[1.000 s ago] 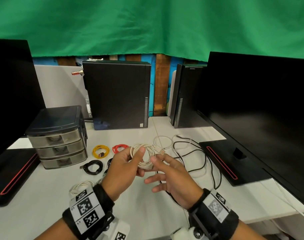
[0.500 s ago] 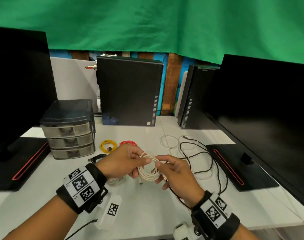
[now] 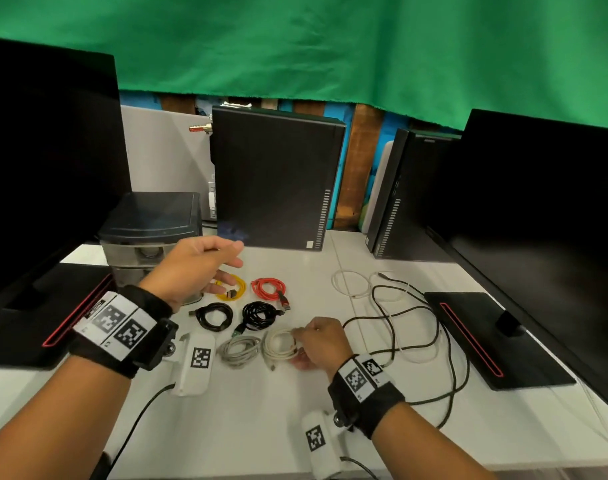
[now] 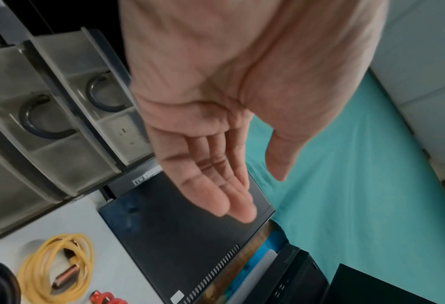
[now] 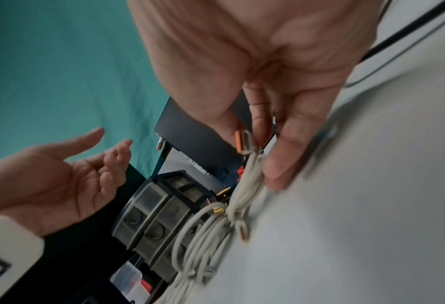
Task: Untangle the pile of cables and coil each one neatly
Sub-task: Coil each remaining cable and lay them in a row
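Observation:
My right hand [image 3: 311,344] pinches the coiled cream cable [image 3: 278,346] low against the white table [image 3: 261,420]; in the right wrist view the fingers hold the cream cable [image 5: 244,185] by its plug. My left hand [image 3: 205,263] hovers empty with straight fingers above the yellow coil [image 3: 234,288]; the left wrist view shows the left hand [image 4: 224,181] open. Laid out in rows are a red coil [image 3: 268,288], two black coils [image 3: 215,315], [image 3: 259,315] and a grey coil [image 3: 239,351]. Loose black and white cables [image 3: 402,317] sprawl to the right.
A drawer unit [image 3: 150,233] stands at the left behind my left hand. Two black computer towers [image 3: 274,178], [image 3: 399,199] stand at the back. Monitor bases [image 3: 496,341], [image 3: 39,317] flank the table on both sides.
Both hands held the cream coil in the air before. The left hand has let go and lifted away to the left; the right hand has brought the coil down beside the grey one.

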A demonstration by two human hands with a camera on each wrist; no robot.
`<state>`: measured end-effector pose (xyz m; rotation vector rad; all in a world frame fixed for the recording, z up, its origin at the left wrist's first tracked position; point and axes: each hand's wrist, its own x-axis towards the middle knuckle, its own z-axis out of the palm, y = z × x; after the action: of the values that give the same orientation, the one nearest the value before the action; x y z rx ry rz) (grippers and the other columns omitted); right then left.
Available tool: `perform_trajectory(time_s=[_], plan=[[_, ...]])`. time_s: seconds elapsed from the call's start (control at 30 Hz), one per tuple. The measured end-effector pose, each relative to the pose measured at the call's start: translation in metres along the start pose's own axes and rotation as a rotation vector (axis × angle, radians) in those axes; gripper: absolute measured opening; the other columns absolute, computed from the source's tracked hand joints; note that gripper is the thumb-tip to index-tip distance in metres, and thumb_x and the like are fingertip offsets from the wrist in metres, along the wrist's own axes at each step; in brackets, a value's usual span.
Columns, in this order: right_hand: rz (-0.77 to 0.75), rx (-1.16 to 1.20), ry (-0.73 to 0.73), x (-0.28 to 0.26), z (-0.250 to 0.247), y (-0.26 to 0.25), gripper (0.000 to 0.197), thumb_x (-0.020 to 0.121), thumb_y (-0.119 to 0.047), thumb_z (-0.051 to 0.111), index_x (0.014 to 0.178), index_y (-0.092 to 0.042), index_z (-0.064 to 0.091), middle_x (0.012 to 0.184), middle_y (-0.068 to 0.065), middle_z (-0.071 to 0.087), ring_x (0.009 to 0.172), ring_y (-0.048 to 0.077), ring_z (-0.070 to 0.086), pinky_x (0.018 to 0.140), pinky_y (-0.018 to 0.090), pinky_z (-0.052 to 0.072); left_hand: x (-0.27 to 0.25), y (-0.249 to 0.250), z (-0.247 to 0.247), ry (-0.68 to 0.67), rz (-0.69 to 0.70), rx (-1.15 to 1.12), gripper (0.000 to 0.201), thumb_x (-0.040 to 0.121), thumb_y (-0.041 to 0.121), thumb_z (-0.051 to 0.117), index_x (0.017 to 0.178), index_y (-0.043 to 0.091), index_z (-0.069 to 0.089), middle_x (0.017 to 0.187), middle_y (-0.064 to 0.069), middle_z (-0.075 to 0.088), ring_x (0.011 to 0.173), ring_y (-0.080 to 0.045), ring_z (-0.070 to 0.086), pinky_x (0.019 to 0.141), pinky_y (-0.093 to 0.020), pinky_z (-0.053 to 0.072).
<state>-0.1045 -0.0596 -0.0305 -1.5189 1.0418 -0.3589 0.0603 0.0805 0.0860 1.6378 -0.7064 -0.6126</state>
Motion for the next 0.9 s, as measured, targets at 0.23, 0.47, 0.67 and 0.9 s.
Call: perform_trajectory(time_s=[0.23, 0.47, 0.67, 0.9], plan=[[-0.16, -0.207, 0.057, -0.008, -0.021, -0.003, 0.022, 0.088, -0.021, 0.065, 0.066, -0.02, 0.059, 0.069, 0.001, 0.067, 0.065, 0.021, 0.063, 0.059, 0.031, 0.048, -0.004, 0.0, 0.011, -0.036, 0.017, 0.054, 0.017, 0.097, 0.03, 0.062, 0.107, 0.018, 0.068, 0.098, -0.003, 0.074, 0.067, -0.013, 0.069, 0.059, -0.024, 0.056], [-0.194, -0.016, 0.151, -0.056, -0.099, -0.024, 0.016, 0.097, -0.016, 0.063, 0.086, -0.005, 0.066, 0.081, 0.011, 0.074, 0.059, 0.017, 0.064, 0.049, 0.027, 0.048, -0.014, 0.0, 0.046, -0.158, 0.022, 0.07, 0.013, 0.096, 0.026, 0.065, 0.103, 0.017, 0.071, 0.092, -0.002, 0.077, 0.067, -0.013, 0.068, 0.062, -0.026, 0.056], [-0.163, 0.173, 0.325, -0.061, -0.178, -0.024, 0.019, 0.096, -0.024, 0.065, 0.094, -0.006, 0.069, 0.085, 0.01, 0.074, 0.065, 0.019, 0.066, 0.056, 0.029, 0.051, -0.013, -0.01, 0.116, -0.323, 0.013, 0.148, 0.01, 0.097, 0.018, 0.063, 0.1, 0.017, 0.073, 0.091, -0.004, 0.074, 0.066, -0.014, 0.068, 0.059, -0.024, 0.053], [-0.162, 0.363, 0.338, -0.057, -0.214, -0.023, 0.016, 0.095, -0.026, 0.066, 0.094, -0.009, 0.065, 0.084, 0.01, 0.072, 0.065, 0.019, 0.063, 0.055, 0.027, 0.05, 0.059, -0.014, 0.2, -0.37, 0.074, 0.488, 0.016, 0.097, 0.015, 0.059, 0.092, 0.021, 0.073, 0.1, -0.004, 0.073, 0.08, -0.019, 0.069, 0.071, -0.028, 0.058]])
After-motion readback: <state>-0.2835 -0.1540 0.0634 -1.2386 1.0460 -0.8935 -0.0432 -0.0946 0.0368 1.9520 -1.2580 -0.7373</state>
